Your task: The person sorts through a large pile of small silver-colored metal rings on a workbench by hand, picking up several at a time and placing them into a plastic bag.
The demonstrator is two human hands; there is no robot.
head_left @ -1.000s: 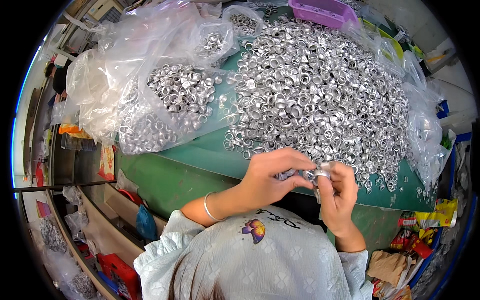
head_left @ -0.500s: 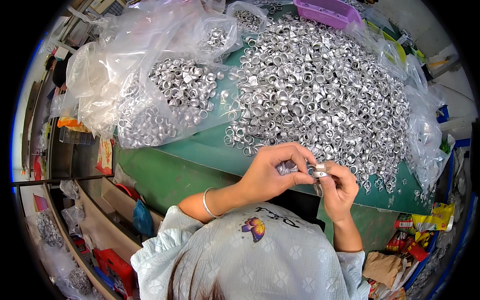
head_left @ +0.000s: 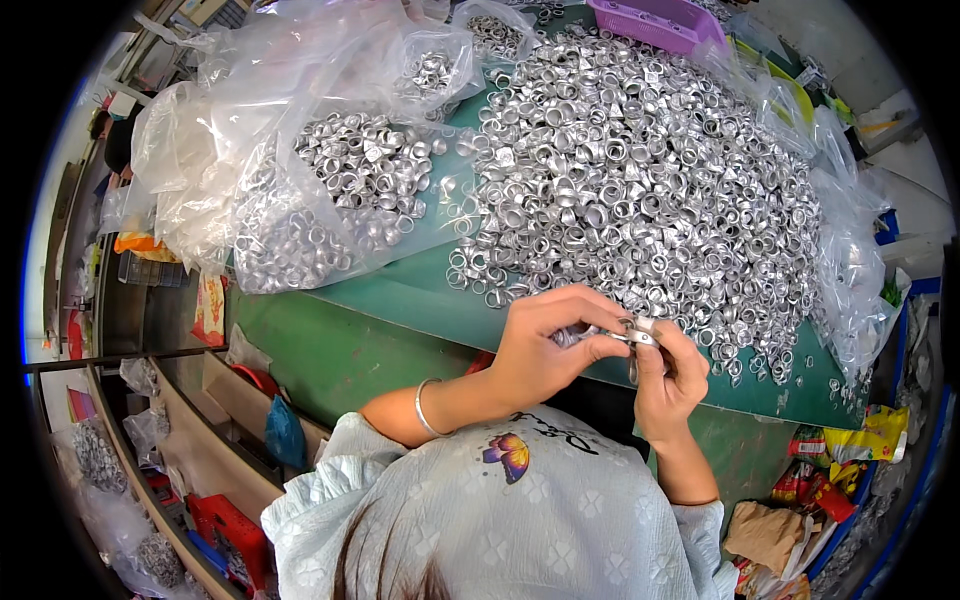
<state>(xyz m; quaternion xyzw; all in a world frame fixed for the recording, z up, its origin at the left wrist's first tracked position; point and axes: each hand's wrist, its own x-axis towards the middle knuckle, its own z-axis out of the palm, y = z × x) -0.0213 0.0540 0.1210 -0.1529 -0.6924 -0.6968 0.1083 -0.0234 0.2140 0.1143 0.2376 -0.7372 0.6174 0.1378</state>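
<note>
A silver metal ring [head_left: 641, 338] is pinched at the fingertips of my right hand [head_left: 670, 385], in front of the table's near edge. My left hand [head_left: 553, 342] is closed, with its thumb and forefinger meeting the ring from the left. More silver rings [head_left: 572, 334] show in the curl of my left fingers; part of them is hidden. Just beyond both hands spreads a large pile of silver rings [head_left: 640, 170] on the green table mat [head_left: 400, 300]. A clear plastic bag [head_left: 290, 215] with more rings lies at the left.
A purple plastic basket [head_left: 655, 25] stands at the far edge of the pile. Clear plastic bags [head_left: 850, 260] line the right side. Wooden shelving [head_left: 190, 430] with bagged rings is at the lower left. Colourful packets [head_left: 870, 435] and brown paper [head_left: 765, 535] lie at the lower right.
Both hands have shifted slightly, the right one a little to the left. The ring between them has turned and now shows a flatter band.
</note>
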